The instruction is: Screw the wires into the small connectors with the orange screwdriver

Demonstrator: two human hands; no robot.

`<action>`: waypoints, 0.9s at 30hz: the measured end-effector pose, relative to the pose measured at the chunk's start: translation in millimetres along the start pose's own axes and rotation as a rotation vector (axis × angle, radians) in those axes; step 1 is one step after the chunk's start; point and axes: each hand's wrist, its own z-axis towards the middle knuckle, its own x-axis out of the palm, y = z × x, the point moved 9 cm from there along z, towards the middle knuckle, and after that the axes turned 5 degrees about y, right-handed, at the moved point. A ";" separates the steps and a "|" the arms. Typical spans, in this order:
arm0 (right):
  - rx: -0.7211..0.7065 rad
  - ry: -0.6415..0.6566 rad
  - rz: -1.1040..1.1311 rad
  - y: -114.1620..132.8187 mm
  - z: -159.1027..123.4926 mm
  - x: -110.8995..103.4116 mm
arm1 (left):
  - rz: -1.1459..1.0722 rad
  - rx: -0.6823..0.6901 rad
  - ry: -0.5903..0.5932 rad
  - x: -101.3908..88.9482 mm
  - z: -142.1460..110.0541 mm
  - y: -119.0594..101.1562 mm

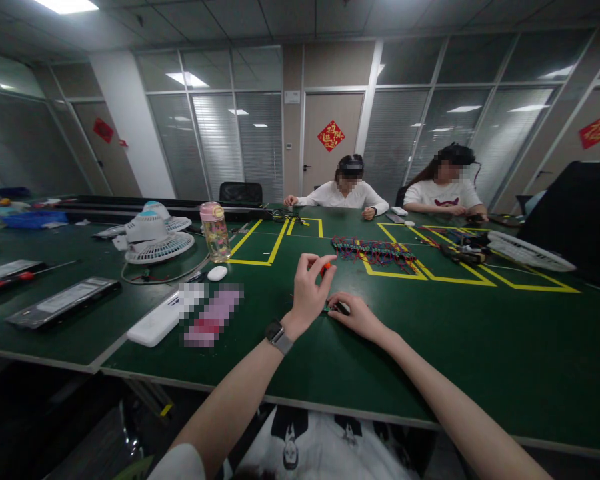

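My left hand [311, 290], with a watch on its wrist, is raised just above the table in front of me. Its thumb and fingers close round a small orange-red piece [326, 267], like a tool handle, mostly hidden by the fingers. Lower and to the right, my right hand [355, 315] rests on the table, its fingers closed on a small green circuit board [326, 309]. Much of that board is covered by the hand. Beyond both hands lies a row of small boards with red and blue wires [375, 251].
The green table [290, 360] bears yellow tape outlines. On the left are white fan parts [160, 248], a drink bottle [215, 233], a white case [163, 320] and a red screwdriver [25, 276]. Two people sit opposite; a white basket-like part [527, 252] lies far right.
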 end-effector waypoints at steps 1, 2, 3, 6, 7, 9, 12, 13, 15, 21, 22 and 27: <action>-0.002 -0.001 0.000 0.1 0.0 0.0 | -0.015 0.003 0.012 0.9 0.2 -0.4; -0.002 -0.002 0.001 0.3 -0.1 -0.2 | -0.036 0.008 0.025 1.9 0.5 -0.8; -0.002 -0.002 0.001 0.5 -0.1 -0.2 | -0.054 0.013 0.036 2.7 0.6 -1.4; 0.001 0.001 0.005 1.1 -0.2 -0.3 | -0.061 0.020 0.038 2.7 0.5 -2.0; 0.002 0.003 0.004 1.2 -0.2 -0.2 | -0.043 0.016 0.029 1.9 0.3 -1.6; 0.004 0.007 0.000 1.4 -0.2 -0.1 | -0.003 0.004 0.010 0.7 -0.2 -0.3; 0.004 0.006 -0.002 1.7 -0.1 -0.2 | -0.008 0.002 0.013 1.4 -0.4 0.5; 0.004 0.003 -0.002 1.8 -0.1 -0.4 | -0.028 0.009 0.023 2.1 -0.3 0.1; 0.003 -0.001 -0.001 2.2 0.0 -0.7 | -0.058 0.028 0.038 3.3 -0.2 -1.2; 0.001 0.003 0.000 2.7 0.4 0.2 | 0.003 0.017 0.007 2.1 -1.0 -0.3; 0.002 0.002 0.001 2.4 0.4 0.3 | 0.001 0.017 0.010 2.4 -1.0 -0.4; -0.005 0.000 0.000 2.1 0.5 0.2 | -0.040 0.038 0.044 4.7 -0.8 -2.5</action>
